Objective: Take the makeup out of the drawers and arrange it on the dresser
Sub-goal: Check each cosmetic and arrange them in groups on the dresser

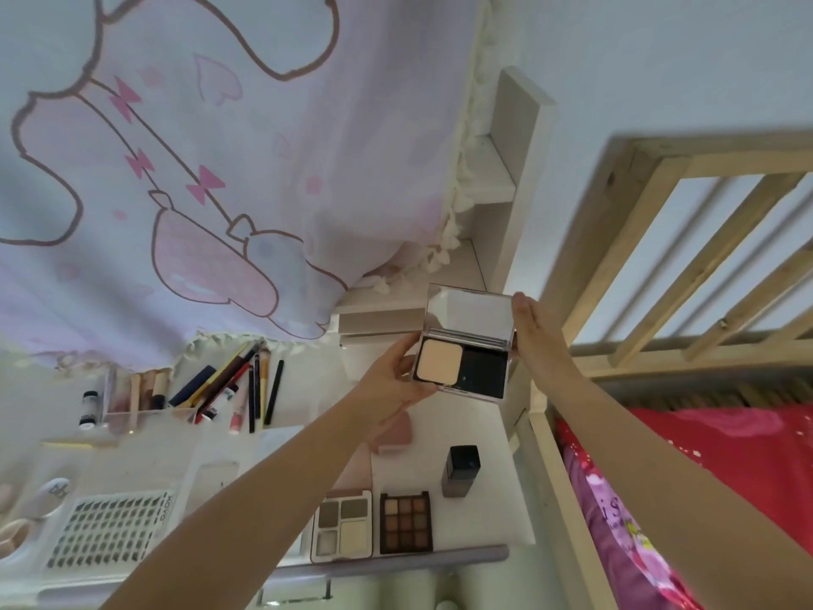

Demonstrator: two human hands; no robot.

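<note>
An open powder compact [462,367] with a mirror lid, a beige powder pan and a black compartment is held up above the white dresser top [484,455]. My left hand [391,385] grips its lower left side from below. My right hand [534,341] holds its right edge with flat fingers. On the dresser below lie a neutral eyeshadow quad [342,526], a brown nine-pan palette [404,523] and a black-capped bottle [461,471]. A pink sponge [396,429] lies partly hidden under my left wrist.
A clear organiser [145,398] with tubes, plus several pencils and brushes [246,389], stands at the back left. A false-nail sheet [110,534] lies front left. A pink cartoon cloth [198,169] hangs behind. A wooden bed frame [660,257] with red bedding [726,468] borders the right.
</note>
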